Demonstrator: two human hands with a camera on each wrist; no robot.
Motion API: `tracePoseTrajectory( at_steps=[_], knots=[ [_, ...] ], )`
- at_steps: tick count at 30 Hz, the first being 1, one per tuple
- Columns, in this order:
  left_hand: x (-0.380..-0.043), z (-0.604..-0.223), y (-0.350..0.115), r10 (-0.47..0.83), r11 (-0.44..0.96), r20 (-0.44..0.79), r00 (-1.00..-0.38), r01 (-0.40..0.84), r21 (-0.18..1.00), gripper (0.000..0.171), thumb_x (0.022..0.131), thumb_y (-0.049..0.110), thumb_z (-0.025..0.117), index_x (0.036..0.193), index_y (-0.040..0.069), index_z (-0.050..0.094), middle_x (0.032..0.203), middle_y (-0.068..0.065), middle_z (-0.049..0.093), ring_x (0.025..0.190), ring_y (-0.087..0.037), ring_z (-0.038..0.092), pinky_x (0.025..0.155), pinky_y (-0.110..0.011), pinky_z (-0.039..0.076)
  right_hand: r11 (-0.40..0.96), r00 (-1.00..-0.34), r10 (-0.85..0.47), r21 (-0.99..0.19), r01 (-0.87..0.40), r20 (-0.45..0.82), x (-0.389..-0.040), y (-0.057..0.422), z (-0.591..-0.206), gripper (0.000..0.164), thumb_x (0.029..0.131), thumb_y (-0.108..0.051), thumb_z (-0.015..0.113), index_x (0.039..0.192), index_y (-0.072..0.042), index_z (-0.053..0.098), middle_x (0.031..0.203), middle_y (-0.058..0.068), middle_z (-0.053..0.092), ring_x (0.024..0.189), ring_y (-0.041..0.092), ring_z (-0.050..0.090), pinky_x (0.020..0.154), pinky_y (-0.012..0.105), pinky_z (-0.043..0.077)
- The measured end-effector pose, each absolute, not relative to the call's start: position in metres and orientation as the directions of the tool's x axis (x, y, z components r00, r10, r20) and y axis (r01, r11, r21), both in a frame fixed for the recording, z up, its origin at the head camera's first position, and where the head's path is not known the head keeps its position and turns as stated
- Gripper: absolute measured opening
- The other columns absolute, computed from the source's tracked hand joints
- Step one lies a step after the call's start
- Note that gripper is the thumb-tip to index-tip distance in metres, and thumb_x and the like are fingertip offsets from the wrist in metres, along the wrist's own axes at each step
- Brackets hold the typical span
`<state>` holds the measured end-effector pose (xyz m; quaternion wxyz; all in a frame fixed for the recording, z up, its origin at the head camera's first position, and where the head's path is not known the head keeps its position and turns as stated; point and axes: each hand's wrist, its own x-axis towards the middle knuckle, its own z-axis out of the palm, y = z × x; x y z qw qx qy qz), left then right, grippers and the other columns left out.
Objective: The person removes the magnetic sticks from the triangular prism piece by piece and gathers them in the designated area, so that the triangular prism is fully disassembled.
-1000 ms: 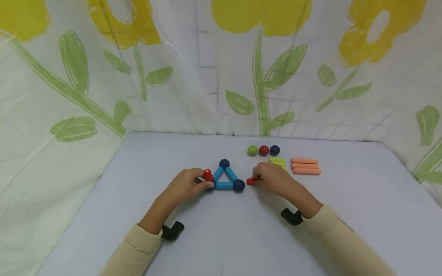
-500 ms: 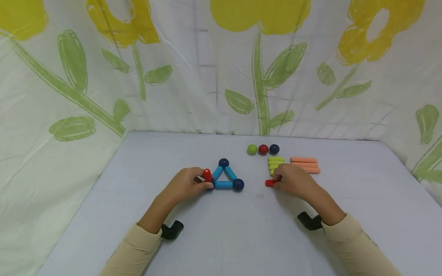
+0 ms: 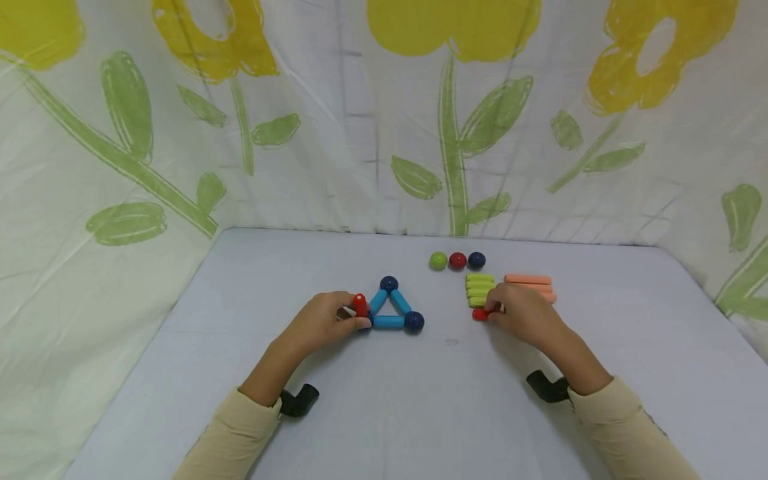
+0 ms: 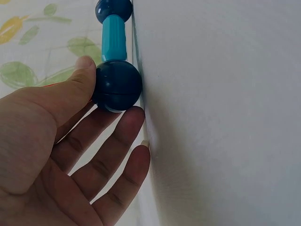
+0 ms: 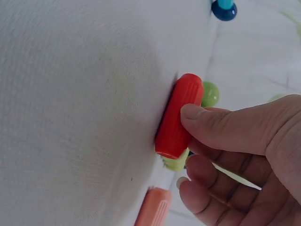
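Note:
A triangle of light-blue rods [image 3: 389, 322] with dark-blue balls [image 3: 414, 322] at its corners lies on the table. At its left corner my left hand [image 3: 327, 320] grips the ball, from which a red rod [image 3: 360, 305] stands upright. The left wrist view shows my thumb and fingers around that dark-blue ball [image 4: 118, 85]. To the right, my right hand [image 3: 523, 315] pinches a second red rod [image 5: 179, 115] between thumb and fingers, low at the tabletop. That rod lies just in front of the yellow-green rods [image 3: 480, 287].
A green ball [image 3: 438, 261], a red ball [image 3: 458, 261] and a dark-blue ball [image 3: 477, 260] form a row at the back. Orange rods [image 3: 528, 279] lie stacked side by side behind my right hand. A flowered curtain [image 3: 300, 187] hangs beyond the table's far edge.
My right hand has moved right with the red rod, from beside the triangle to the front of the yellow-green rods. My left hand stays at the triangle's left corner.

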<state>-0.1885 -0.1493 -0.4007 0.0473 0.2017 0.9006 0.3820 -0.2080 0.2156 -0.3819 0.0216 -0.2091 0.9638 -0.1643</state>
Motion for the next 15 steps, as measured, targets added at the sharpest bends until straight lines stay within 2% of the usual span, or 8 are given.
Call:
tracePoseTrajectory(
  at_steps=[11, 15],
  knots=[
    [-0.188, -0.4, -0.149, 0.406, 0.626, 0.073, -0.911, 0.335, 0.704, 0.013, 0.089, 0.022, 0.079, 0.092, 0.013, 0.071, 0.101, 0.0, 0.071, 0.089, -0.019, 0.071, 0.08, -0.036, 0.057, 0.85, -0.904, -0.42, -0.316, -0.421, 0.077, -0.21, 0.213, -0.384, 0.012, 0.083, 0.003, 0.077, 0.09, -0.006, 0.076, 0.084, 0.0, 0.068, 0.077, 0.017, 0.059, 0.067, 0.035, 0.054],
    [-0.188, -0.4, -0.149, 0.405, 0.628, 0.075, -0.911, 0.336, 0.702, 0.013, 0.089, 0.022, 0.079, 0.093, 0.013, 0.071, 0.102, -0.001, 0.071, 0.089, -0.019, 0.07, 0.081, -0.036, 0.057, 0.826, -0.883, -0.451, -0.314, -0.469, 0.131, -0.212, 0.204, -0.384, 0.011, 0.083, 0.001, 0.079, 0.09, -0.007, 0.075, 0.084, -0.001, 0.067, 0.076, 0.016, 0.06, 0.067, 0.034, 0.054]
  ],
)
